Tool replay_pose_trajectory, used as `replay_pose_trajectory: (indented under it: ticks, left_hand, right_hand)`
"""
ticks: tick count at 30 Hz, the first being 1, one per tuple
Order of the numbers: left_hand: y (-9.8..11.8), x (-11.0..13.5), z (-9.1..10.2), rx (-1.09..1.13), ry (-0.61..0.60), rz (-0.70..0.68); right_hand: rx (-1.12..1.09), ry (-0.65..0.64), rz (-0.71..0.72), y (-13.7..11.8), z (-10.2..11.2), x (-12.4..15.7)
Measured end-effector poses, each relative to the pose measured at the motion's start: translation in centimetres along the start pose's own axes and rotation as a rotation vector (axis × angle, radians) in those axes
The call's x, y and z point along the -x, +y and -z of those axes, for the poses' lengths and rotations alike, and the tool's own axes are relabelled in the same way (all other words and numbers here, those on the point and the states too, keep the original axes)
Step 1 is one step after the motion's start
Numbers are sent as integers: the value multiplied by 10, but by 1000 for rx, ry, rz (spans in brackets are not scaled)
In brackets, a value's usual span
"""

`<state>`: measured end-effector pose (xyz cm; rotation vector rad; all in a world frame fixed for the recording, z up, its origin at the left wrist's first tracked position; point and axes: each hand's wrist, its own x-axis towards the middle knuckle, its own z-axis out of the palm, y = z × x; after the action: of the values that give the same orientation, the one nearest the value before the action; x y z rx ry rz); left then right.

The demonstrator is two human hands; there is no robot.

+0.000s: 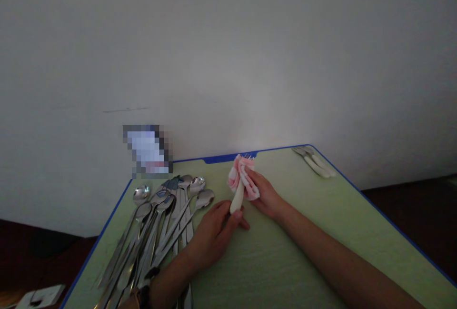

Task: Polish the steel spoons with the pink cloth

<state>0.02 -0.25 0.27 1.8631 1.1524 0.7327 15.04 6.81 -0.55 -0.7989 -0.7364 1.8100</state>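
Observation:
My left hand point(214, 233) grips the white handle of a fork point(237, 200) near its end, fingers closed round it. My right hand point(266, 194) holds a pink and white cloth point(240, 175) wrapped round the fork's upper part, and the tines peek out just above the cloth. Both hands rest on the green table point(321, 233) near its far edge.
A pile of several long metal spoons point(160, 223) lies to the left of my left hand. Two white-handled forks point(316, 161) lie at the table's far right corner. A white wall stands behind the blue-edged table. A white object point(39, 295) sits on the floor at lower left.

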Motion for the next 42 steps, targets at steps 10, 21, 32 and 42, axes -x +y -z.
replay_pose_trajectory:
  ticks: [10,21,32,42]
  left_hand:
    - [-1,-1,2,-4,-19,33]
    - [-1,-2,1,44,14,45]
    - [-2,-4,4,20,29,103]
    - [-3,-4,5,119,57,78]
  right_hand:
    - [-5,-105,-20,1,2,-8]
    - [-43,-151,9,-2,-4,-6]
    - [157,-302,17,4,6,-7]
    - [286,-340,31,0,3,-4]
